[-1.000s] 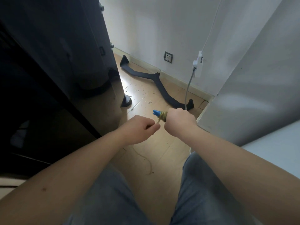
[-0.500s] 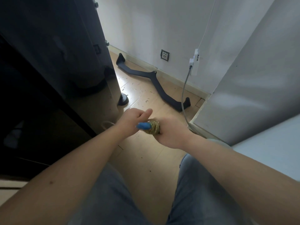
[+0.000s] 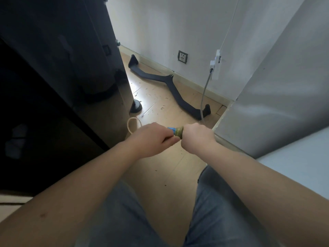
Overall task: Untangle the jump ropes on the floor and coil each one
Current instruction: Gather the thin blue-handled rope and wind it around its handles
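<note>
Right hand (image 3: 195, 138) clenches wound jump rope (image 3: 179, 134) by blue handle (image 3: 171, 129); left hand (image 3: 153, 139) pinches loose strand (image 3: 130, 122); likely light, floppy.

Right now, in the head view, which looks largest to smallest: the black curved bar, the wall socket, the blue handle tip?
1. black curved bar, clearly largest.
2. wall socket.
3. blue handle tip; only a little shows.
The socket lies farther away, so real sizes stay unsure.

Rope handle (image 3: 176, 131) mostly hidden inside right hand (image 3: 196, 138); rope loop (image 3: 128, 124) blurred.
</note>
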Tool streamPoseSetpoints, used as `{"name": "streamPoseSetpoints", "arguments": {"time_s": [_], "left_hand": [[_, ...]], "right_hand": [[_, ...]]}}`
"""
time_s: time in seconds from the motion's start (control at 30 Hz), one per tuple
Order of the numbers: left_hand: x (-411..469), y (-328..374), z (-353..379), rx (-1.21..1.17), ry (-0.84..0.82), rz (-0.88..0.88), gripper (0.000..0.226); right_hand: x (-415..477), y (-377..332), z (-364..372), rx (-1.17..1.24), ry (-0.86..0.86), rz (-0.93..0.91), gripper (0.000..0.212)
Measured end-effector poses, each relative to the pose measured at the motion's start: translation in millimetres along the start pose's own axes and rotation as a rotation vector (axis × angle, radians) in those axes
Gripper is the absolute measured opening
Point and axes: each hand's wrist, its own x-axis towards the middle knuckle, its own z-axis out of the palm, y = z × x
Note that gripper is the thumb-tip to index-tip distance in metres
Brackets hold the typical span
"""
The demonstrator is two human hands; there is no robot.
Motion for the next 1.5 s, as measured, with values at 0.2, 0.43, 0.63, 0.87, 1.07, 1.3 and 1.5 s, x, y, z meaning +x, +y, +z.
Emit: {"name": "streamPoseSetpoints", "arguments": {"time_s": [0.2,0.43,0.63,0.87,1.07,1.3,1.5], "left_hand": [[17.6,-15.1,-19.4,0.067,0.134,-0.027,0.052],[12.3,-19.9,25.4,-0.544,0.107,-0.453,0.055],[6.9,-7.7,47.4,-0.397,0.156,-0.339,0.041],[12.6,3.0,29.1,0.120,-0.063,-0.091,0.041],[8.2,-9.2,3.0,-0.022,0.149,0.044,0.030],[13.6,-15.4,18.2,-0.612,0.235,-0.363,0.021],[8.0,-3.1,21.3,-1.234,0.025,-0.637,0.031]], "right_hand": [[-15.3,3.4,5.1,-0.025,0.014,-0.487,0.008],[-9.0,12.6,10.6,0.272,0.138,-0.480,0.010],[2.0,2.9,14.0,0.363,0.146,-0.073,0.019],[-3.0,-1.1,5.5,0.057,0.008,0.083,0.005],[-14.6,5.7,9.3,-0.038,0.042,-0.213,0.003],[-16.8,14.1,16.2,0.024,0.188,-0.434,0.010],[-16.4,14.0,18.6,0.044,0.309,-0.424,0.009]]}}
